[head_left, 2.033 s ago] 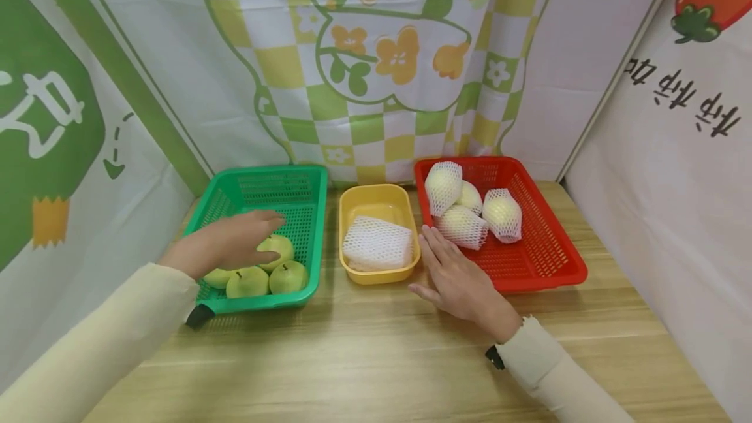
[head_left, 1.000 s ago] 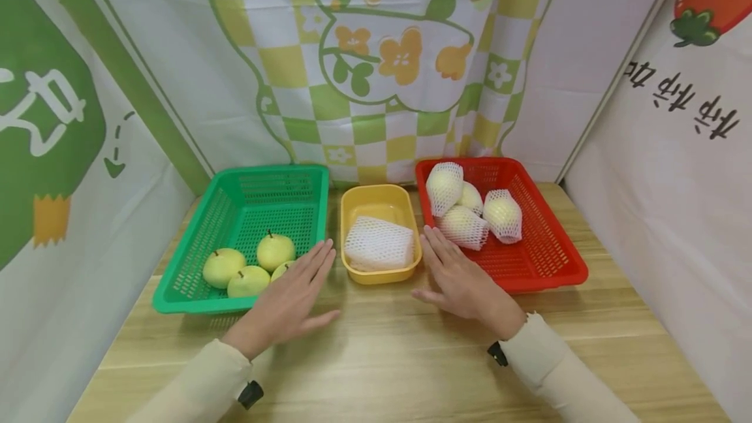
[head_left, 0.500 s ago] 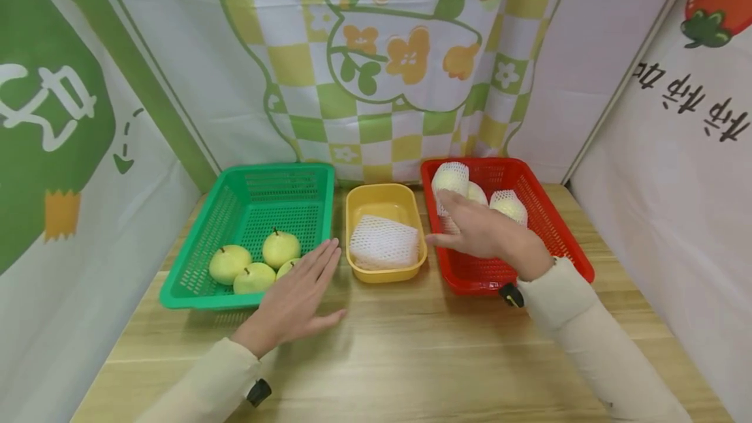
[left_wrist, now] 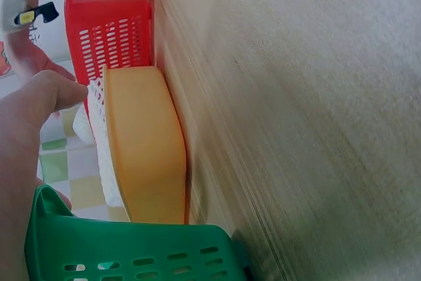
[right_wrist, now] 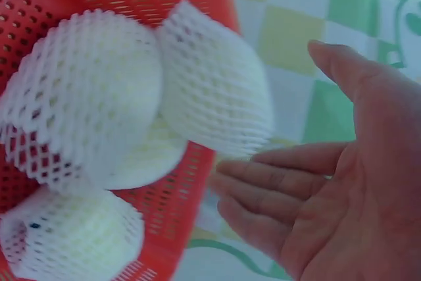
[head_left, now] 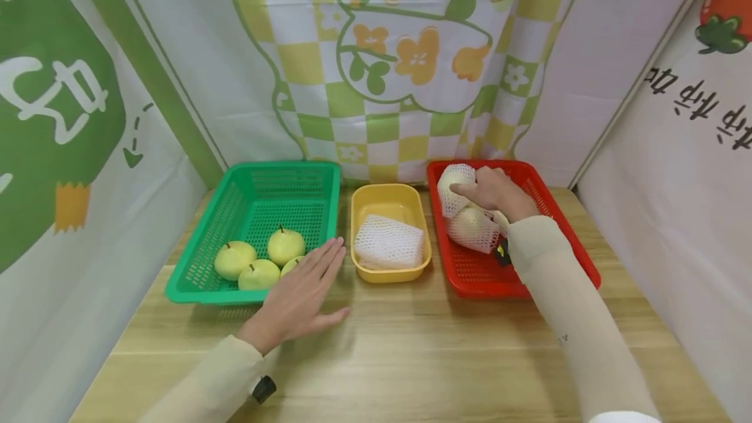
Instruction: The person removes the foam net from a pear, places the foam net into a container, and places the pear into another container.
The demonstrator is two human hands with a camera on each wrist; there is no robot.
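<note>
My right hand (head_left: 496, 189) reaches over the red basket (head_left: 470, 289), its thumb and fingers spread beside a net-wrapped pear (head_left: 452, 198) at the back left. In the right wrist view the palm shows, with fingertips close to that wrapped pear (right_wrist: 217, 83). Another wrapped pear (head_left: 472, 230) lies in front of it; my hand and sleeve hide others. My left hand (head_left: 302, 296) is flat with straight fingers over the near right corner of the green basket (head_left: 202, 296). It partly covers one of several bare yellow-green pears (head_left: 235, 260). The left thumb (left_wrist: 56, 90) shows in the left wrist view.
Between the baskets stands a yellow tray (head_left: 384, 194) holding white foam net sleeves (head_left: 389, 243). All three containers sit on a wooden table (head_left: 411, 358). A patterned cloth (head_left: 382, 109) hangs right behind them, with printed cloth walls at both sides.
The left hand came back from over the bare pears to the basket's near right corner, then stayed. The right hand left the red basket's near left edge and moved forward over the wrapped pears.
</note>
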